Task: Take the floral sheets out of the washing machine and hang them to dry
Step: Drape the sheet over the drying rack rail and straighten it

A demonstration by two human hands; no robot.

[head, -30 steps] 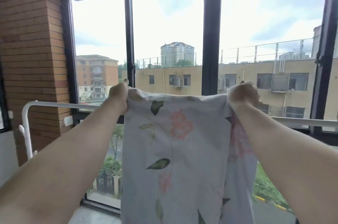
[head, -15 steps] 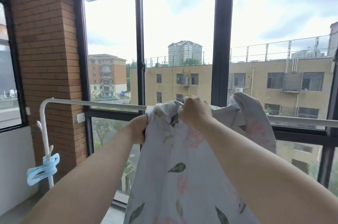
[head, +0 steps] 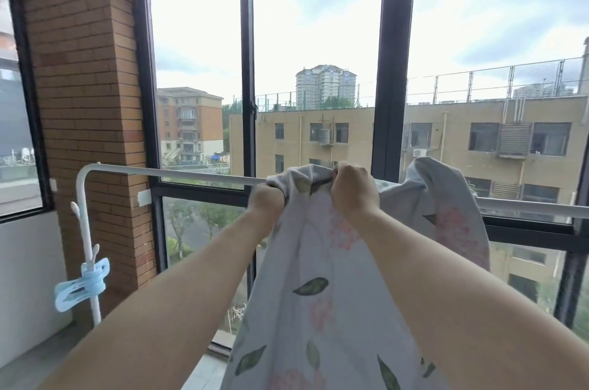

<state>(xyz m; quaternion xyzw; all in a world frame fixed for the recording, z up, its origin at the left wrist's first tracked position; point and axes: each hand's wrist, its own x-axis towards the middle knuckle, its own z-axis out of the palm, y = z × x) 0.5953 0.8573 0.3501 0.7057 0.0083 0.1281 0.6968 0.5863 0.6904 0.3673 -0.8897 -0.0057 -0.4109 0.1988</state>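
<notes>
The floral sheet [head: 334, 262] is found in the centre and lower right of the frame. It's bunched up at the white rack rail [head: 191, 173], and the rest hangs down towards the bottom edge. One fold is draped up over the rail on the right side. The bunched top edge is pinched tight in the right hand [head: 353, 192], fingers curled in. Just left of it, the cloth is gripped by the left hand [head: 266, 201] too, though its fingers are mostly covered by fabric. Both hands are kept close together, right at the rail. At lower left, a light blue bundle [head: 81, 284] is seen on the rack's post, beside the brick pillar [head: 86, 87].
</notes>
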